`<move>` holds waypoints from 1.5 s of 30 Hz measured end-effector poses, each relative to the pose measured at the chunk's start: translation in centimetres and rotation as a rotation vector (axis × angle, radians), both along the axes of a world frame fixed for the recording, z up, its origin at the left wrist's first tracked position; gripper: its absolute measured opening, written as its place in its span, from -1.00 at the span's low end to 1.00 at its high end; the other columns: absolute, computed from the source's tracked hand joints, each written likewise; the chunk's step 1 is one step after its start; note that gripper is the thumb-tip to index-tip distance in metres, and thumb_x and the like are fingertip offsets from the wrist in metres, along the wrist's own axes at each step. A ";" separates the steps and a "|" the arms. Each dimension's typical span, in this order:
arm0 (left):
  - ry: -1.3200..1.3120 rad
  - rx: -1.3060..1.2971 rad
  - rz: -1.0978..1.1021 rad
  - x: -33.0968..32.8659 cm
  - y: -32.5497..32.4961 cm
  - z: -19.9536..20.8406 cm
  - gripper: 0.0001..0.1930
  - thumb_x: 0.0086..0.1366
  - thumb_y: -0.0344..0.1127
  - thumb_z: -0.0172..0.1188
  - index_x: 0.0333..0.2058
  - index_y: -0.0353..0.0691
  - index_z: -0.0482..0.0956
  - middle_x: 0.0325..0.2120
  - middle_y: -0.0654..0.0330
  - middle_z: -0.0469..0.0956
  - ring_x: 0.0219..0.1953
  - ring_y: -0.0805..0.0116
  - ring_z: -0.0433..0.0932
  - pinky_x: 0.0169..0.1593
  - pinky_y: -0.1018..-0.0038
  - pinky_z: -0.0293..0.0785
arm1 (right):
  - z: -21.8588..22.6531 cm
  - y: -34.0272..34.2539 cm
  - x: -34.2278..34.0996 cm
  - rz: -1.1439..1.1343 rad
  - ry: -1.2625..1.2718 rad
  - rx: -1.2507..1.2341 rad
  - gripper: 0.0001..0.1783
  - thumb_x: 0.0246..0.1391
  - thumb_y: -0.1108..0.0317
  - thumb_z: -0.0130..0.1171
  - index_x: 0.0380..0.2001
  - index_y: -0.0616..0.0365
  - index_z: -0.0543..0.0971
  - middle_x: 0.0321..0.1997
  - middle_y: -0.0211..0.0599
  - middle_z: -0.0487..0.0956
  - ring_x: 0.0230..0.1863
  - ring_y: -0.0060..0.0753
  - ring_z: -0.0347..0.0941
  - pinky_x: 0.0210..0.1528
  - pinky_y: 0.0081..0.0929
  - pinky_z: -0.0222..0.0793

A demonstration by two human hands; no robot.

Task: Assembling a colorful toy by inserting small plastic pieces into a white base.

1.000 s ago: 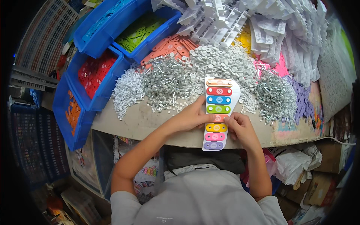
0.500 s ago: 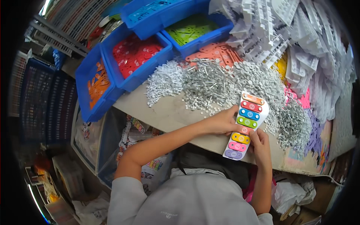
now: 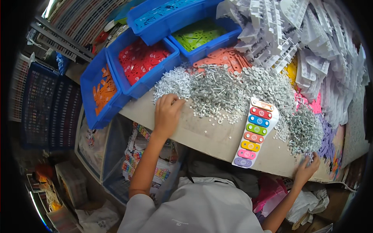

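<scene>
A toy xylophone (image 3: 252,137) with a white base and a row of coloured bars lies at the table's front edge, touched by neither hand. At the near edge of a heap of small white plastic pegs (image 3: 173,82), my left hand (image 3: 168,116) has its fingers curled; what they hold, if anything, is hidden. To the right, my right hand (image 3: 306,169) closes its fingers at the near end of a heap of metal pins (image 3: 305,130). Small pale pieces show at those fingertips, too small to name. Upper bars carry white caps; lower ones show dark holes.
Blue bins hold orange (image 3: 104,92), red (image 3: 142,60), green (image 3: 200,35) and blue bars (image 3: 165,13). More metal pins (image 3: 215,89) and white washers (image 3: 266,81) lie mid-table. White plastic bases (image 3: 272,31) are stacked high at back right. Purple bars (image 3: 329,138) lie far right.
Both hands have let go of the xylophone, which stays almost in place. My left hand has moved left to the white pegs, my right hand right to the metal pins.
</scene>
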State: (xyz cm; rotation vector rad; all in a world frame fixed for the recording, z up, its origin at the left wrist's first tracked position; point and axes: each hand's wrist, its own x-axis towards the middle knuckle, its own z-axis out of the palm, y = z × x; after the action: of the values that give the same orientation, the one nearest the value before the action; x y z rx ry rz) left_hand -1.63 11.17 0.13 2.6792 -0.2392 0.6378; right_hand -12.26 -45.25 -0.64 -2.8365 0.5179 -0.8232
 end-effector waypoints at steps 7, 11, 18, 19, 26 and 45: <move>0.003 0.072 0.060 0.1 0.1 -0.5 -0.86 0.20 -0.43 0.31 -0.25 -0.20 0.64 -0.27 0.17 0.50 -0.12 0.12 0.47 0.01 0.23 0.31 | -1.8 -0.9 0.0 -0.021 0.176 0.084 -0.72 0.38 0.35 0.08 0.05 0.29 0.49 0.01 -0.05 0.51 0.09 0.01 0.41 0.15 -0.18 0.30; -0.017 0.057 0.084 -0.2 -1.0 -0.6 -0.83 0.22 -0.42 0.30 -0.20 -0.21 0.62 -0.24 0.13 0.50 -0.09 0.06 0.46 0.06 0.20 0.30 | -1.9 -0.7 0.1 0.012 0.060 0.094 -0.79 0.38 0.37 0.09 -0.07 0.30 0.53 -0.13 -0.08 0.54 -0.08 -0.07 0.47 -0.01 -0.25 0.37; 0.287 -0.652 -0.001 -3.9 -7.6 2.3 -0.95 0.40 -0.48 0.21 -0.21 -0.32 0.58 -0.38 0.33 0.56 -0.37 0.57 0.48 -0.29 0.61 0.40 | -1.8 0.2 0.0 -0.056 -0.068 0.240 -0.79 0.35 0.33 0.15 -0.11 0.27 0.61 -0.16 -0.25 0.63 -0.21 -0.40 0.48 -0.15 -0.44 0.39; 0.403 -0.837 -0.092 -4.5 -8.4 2.1 -0.93 0.37 -0.47 0.26 -0.21 -0.31 0.61 -0.37 0.30 0.60 -0.37 0.56 0.52 -0.29 0.58 0.44 | -1.7 0.4 0.0 -0.064 -0.095 0.280 -0.77 0.36 0.31 0.16 -0.10 0.27 0.62 -0.15 -0.27 0.65 -0.19 -0.42 0.49 -0.13 -0.45 0.39; 1.064 -1.490 -0.342 -4.1 -12.8 1.9 -0.84 0.36 -0.44 0.29 -0.12 -0.35 0.65 -0.39 0.23 0.67 -0.44 0.63 0.53 -0.38 0.69 0.43 | -1.3 1.4 -0.5 -0.080 -0.355 0.521 -0.80 0.36 0.35 0.19 -0.07 0.25 0.62 -0.18 -0.37 0.61 -0.16 -0.54 0.49 -0.06 -0.54 0.41; 0.961 -1.053 -0.341 -3.7 -15.9 0.6 -0.46 0.37 -0.27 0.32 0.15 -0.36 0.24 -0.68 0.31 0.49 -0.61 0.60 0.41 -0.50 0.55 0.26 | 3.4 20.7 3.0 0.647 -0.050 0.692 -0.80 0.03 0.68 0.28 -0.32 0.23 0.50 -0.18 -0.17 0.62 -0.08 -0.25 0.49 0.03 -0.35 0.40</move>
State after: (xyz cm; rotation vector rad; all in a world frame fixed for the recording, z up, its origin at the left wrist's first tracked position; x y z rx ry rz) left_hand -5.34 -4.75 0.75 1.5856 -0.0456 -0.5356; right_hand -9.22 -24.57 2.71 -2.1160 -0.1258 -0.4579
